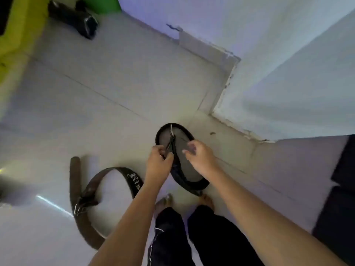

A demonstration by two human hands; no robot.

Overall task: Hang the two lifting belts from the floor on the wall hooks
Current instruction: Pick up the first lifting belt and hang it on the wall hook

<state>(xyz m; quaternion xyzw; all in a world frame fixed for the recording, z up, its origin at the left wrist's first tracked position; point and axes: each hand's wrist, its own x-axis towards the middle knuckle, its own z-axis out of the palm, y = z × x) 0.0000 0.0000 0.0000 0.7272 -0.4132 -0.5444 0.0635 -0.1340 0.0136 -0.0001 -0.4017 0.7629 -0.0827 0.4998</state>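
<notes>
Left hand (160,162) gripping looped black belt (189,181), right hand (199,155) seemingly loose, brown belt (84,196) on floor (115,83)

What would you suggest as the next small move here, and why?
Probably close the right hand on the black belt. The left hand already grips it near the buckle, while the right hand's fingers are loose at the loop. No hooks are in view, and the brown belt lies on the floor.

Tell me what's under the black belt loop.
Through the black belt loop, bare floor tile shows. Below its near end, bare feet stand. The left hand covers part of the strap.
</notes>
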